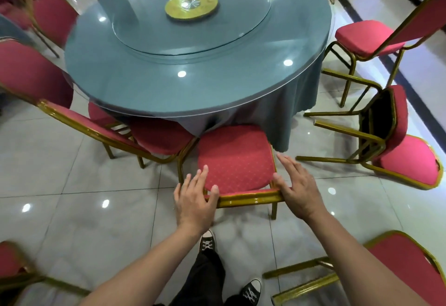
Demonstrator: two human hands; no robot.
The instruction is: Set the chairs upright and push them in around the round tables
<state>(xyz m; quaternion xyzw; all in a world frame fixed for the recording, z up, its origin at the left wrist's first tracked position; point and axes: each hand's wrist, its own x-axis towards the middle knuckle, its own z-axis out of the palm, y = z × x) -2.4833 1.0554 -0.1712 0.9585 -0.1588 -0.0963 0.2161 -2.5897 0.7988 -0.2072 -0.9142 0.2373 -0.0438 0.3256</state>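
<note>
A red chair with a gold frame [235,158] stands upright in front of me, its seat partly under the round table [193,83], which has a teal cloth and a glass top. My left hand [195,199] and my right hand [299,189] rest on the two ends of the chair's top back rail, fingers straight and pointing toward the table, thumbs against the rail. To the right a second red chair [407,160] lies tipped on its side, legs pointing left. Another red chair [405,264] lies tipped over at the lower right.
An upright chair [369,37] stands away from the table at the right. Two chairs [156,136] sit close together at the table's left front. More chairs ring the far left side. A chair [9,262] shows at the lower left. My feet stand on glossy tiles.
</note>
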